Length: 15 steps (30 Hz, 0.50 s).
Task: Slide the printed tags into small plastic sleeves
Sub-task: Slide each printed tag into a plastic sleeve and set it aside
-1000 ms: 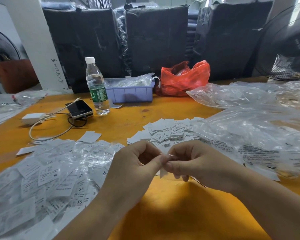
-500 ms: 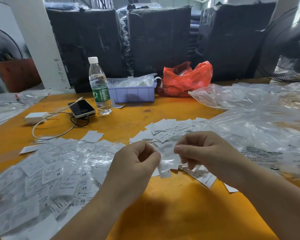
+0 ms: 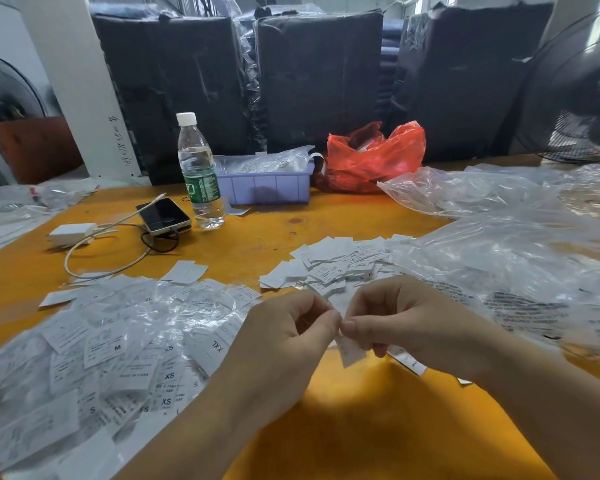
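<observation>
- My left hand (image 3: 288, 336) and right hand (image 3: 406, 327) meet at the centre of the frame, thumbs nearly touching, above the orange table (image 3: 343, 427).
- Both pinch one small printed tag (image 3: 350, 351) with a thin clear sleeve around its top; the tag's lower end hangs free below my fingers (image 3: 349, 328). How far it sits inside the sleeve I cannot tell.
- The tag looks light and limp, so it should bend if pushed from the far end. I would grip it close to the sleeve mouth.
- The sleeve film looks slippery and clingy; I judge it best held by one edge of the mouth so it stays open.
- Loose tags (image 3: 329, 265) lie in a heap just above my hands.
- Bagged tags (image 3: 118, 351) spread across the lower left.
- Empty sleeves (image 3: 520, 299), I think, fill the right.
</observation>
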{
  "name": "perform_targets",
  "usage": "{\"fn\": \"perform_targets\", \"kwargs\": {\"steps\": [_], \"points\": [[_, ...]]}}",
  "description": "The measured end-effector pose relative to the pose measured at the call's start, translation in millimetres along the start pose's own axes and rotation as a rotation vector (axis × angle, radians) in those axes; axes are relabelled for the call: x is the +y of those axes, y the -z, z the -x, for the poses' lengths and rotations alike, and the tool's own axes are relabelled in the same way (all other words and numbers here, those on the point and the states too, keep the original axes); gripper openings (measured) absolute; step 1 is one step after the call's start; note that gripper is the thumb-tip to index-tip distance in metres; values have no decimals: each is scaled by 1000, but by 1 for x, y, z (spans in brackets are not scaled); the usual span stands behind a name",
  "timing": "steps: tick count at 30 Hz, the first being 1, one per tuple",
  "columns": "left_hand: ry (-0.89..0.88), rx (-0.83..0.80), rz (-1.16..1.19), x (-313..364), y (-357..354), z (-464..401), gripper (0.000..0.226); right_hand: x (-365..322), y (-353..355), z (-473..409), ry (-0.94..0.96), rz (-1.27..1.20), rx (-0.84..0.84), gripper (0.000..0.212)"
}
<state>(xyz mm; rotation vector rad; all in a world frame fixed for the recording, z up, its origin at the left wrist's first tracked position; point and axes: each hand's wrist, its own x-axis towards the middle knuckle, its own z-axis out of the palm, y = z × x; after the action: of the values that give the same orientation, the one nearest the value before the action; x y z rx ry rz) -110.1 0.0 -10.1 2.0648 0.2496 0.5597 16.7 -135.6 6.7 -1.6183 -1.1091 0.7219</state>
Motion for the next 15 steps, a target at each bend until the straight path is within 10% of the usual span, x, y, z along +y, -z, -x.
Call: {"fn": "perform_targets", "kwargs": {"steps": [15], "points": [[112,225,276,-4,8,-8,16,-1,10,-2,-9,-228,162,20]]}}
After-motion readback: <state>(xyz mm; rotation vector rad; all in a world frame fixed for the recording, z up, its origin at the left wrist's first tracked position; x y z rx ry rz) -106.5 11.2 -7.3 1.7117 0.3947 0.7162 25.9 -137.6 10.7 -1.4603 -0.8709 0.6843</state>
